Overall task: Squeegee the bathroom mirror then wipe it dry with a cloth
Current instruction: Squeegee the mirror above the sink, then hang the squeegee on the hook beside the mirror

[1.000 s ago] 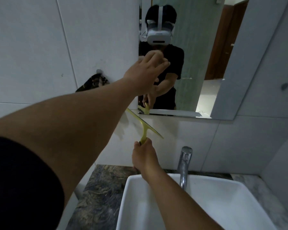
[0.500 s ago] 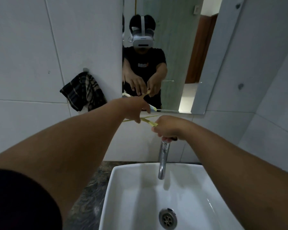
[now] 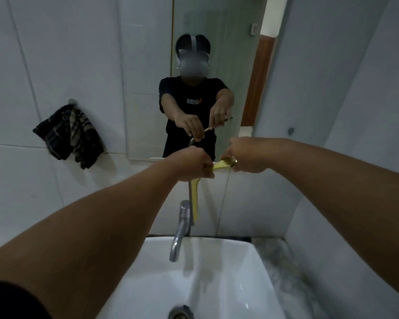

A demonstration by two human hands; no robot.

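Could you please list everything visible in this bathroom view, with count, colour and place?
squeegee: one, yellow, held in front of the wall below the mirror, blade hanging down beside the tap
mirror: one, on the wall, top centre
cloth: one, dark checked, hanging on a wall hook at left
tap: one, chrome, behind the basin
basin: one, white, bottom centre
counter: one, grey marbled, right of the basin
left hand: one, gripping the squeegee
right hand: one, gripping the squeegee's handle

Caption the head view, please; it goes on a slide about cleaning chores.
Both hands, left hand and right hand, grip a yellow squeegee below the mirror, over the sink.
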